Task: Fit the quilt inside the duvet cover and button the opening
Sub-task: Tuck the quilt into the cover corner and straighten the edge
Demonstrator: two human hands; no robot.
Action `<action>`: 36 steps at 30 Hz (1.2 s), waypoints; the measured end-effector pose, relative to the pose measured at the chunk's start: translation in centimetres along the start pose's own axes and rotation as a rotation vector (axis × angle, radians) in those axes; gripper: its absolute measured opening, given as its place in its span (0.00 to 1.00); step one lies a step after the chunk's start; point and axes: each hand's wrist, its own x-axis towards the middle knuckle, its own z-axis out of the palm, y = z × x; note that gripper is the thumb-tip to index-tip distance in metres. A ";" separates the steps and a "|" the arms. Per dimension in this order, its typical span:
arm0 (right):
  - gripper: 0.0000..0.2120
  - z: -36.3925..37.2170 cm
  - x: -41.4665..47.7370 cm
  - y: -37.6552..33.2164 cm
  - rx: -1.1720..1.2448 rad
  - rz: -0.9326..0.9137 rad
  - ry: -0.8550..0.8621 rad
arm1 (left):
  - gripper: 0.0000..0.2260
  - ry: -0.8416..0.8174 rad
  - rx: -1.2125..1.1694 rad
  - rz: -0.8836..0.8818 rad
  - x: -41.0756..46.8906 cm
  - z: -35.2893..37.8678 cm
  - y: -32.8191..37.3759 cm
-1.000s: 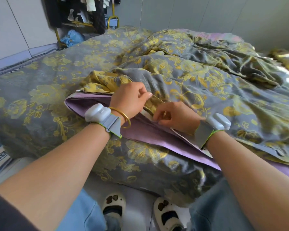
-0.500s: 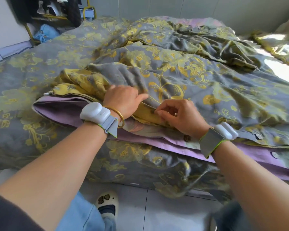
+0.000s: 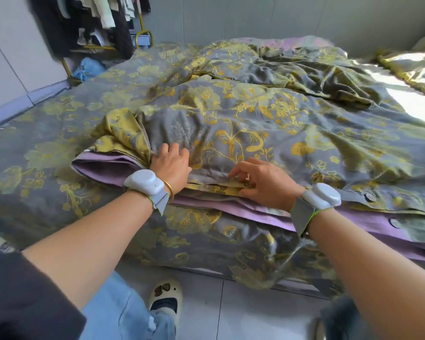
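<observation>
Buttoning duvet cover [image 3: 255,133]: pressing flat with left hand [image 3: 172,165], pinching hem [image 3: 212,179] with right hand [image 3: 263,184]; next, likely careful fingertip alignment.

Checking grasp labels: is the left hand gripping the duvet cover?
No, the left hand lies flat with fingers spread on the duvet cover; only the right hand pinches its edge.

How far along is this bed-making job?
Done, it seems: the cover looks stuffed, quilt likely inside. In hand: the left hand presses the cover flat while the right hand pinches the opening's edge. Left: the opening gapes at its left end, and whether the buttons at right are fastened is unclear.
</observation>
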 end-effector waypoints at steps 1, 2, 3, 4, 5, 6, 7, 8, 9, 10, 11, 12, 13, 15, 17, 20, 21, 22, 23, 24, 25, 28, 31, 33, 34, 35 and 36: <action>0.19 0.2 0.5 -0.7 0.011 -0.005 0.010 | 0.13 0.012 0.010 -0.009 0.1 -0.1 -0.3; 0.18 0.6 1.1 -1.3 0.016 -0.008 0.010 | 0.12 0.025 0.015 -0.031 0.2 -0.3 -0.6; 0.19 0.9 2.0 -2.3 0.017 -0.015 0.004 | 0.12 0.021 0.025 -0.054 0.5 -0.7 -1.3; 0.19 1.6 2.4 -2.7 0.011 -0.003 -0.009 | 0.13 0.000 0.040 -0.066 0.9 -0.8 -1.3; 0.20 2.1 3.5 -3.6 -0.003 -0.010 -0.020 | 0.14 -0.013 0.054 -0.087 1.3 -1.1 -2.2; 0.22 2.6 4.3 -4.4 -0.022 -0.014 -0.036 | 0.14 -0.012 0.073 -0.102 1.7 -1.3 -2.8; 0.23 2.9 5.3 -5.3 -0.030 -0.017 -0.056 | 0.14 0.007 0.097 -0.123 2.1 -1.7 -3.5; 0.23 3.2 6.4 -6.2 -0.034 -0.020 -0.073 | 0.14 0.003 0.113 -0.153 2.5 -1.9 -4.3; 0.23 3.2 7.3 -6.9 -0.033 -0.023 -0.087 | 0.14 -0.014 0.124 -0.190 3.0 -2.0 -5.0; 0.23 3.3 8.2 -7.5 -0.032 -0.024 -0.096 | 0.14 -0.035 0.139 -0.231 3.6 -2.1 -5.9; 0.23 3.3 9.0 -8.0 -0.032 -0.025 -0.105 | 0.15 -0.083 0.136 -0.272 4.0 -1.9 -7.1; 0.23 3.4 9.6 -8.4 -0.030 -0.022 -0.117 | 0.15 -0.115 0.104 -0.323 4.2 -1.7 -8.2; 0.24 3.4 9.9 -8.6 -0.026 -0.024 -0.131 | 0.16 -0.146 0.021 -0.379 4.1 -1.4 -9.5; 0.25 3.3 10.2 -8.6 0.013 -0.022 -0.158 | 0.18 -0.214 -0.175 -0.425 3.8 -1.2 -11.4; 0.23 3.3 10.1 -8.2 0.082 -0.019 -0.184 | 0.16 -0.316 -0.228 -0.410 3.4 -1.3 -12.0; 0.20 2.8 9.6 -7.9 0.203 -0.017 -0.207 | 0.17 -0.083 -0.050 -0.396 4.2 -2.3 -10.5; 0.19 2.5 9.3 -7.7 0.247 -0.011 -0.209 | 0.17 -0.009 0.020 -0.291 4.4 -2.5 -9.0; 0.17 2.0 9.0 -7.5 0.269 -0.005 -0.208 | 0.17 0.056 0.029 -0.150 4.2 -3.1 -7.1; 0.14 1.6 8.6 -7.1 0.271 0.007 -0.203 | 0.16 0.097 -0.005 -0.013 4.0 -3.2 -5.0; 0.10 1.0 8.0 -6.5 0.261 0.025 -0.198 | 0.14 0.153 -0.062 0.087 3.6 -3.5 -2.7; 0.07 0.6 7.3 -5.5 0.249 0.055 -0.198 | 0.12 0.211 -0.152 0.140 3.2 -3.6 -0.6; 0.03 -0.9 4.5 -2.3 0.219 0.179 -0.247 | 0.05 0.142 -0.465 0.213 2.3 -3.1 4.3; 0.05 -2.4 1.5 0.8 0.101 0.244 -0.195 | 0.07 -0.114 -0.646 0.369 1.7 -2.3 6.9; 0.06 -3.1 -0.3 1.9 0.106 0.262 -0.132 | 0.16 -0.190 -0.708 0.459 1.1 -1.6 7.1; 0.06 -3.3 -1.1 2.4 0.141 0.277 -0.110 | 0.22 -0.204 -0.668 0.506 0.9 -1.1 7.2; 0.06 -3.4 -1.9 2.7 0.167 0.289 -0.087 | 0.26 -0.209 -0.570 0.555 0.7 -0.8 7.3; 0.06 -3.4 -2.7 2.9 0.189 0.298 -0.062 | 0.27 -0.191 -0.467 0.601 0.5 -0.5 7.5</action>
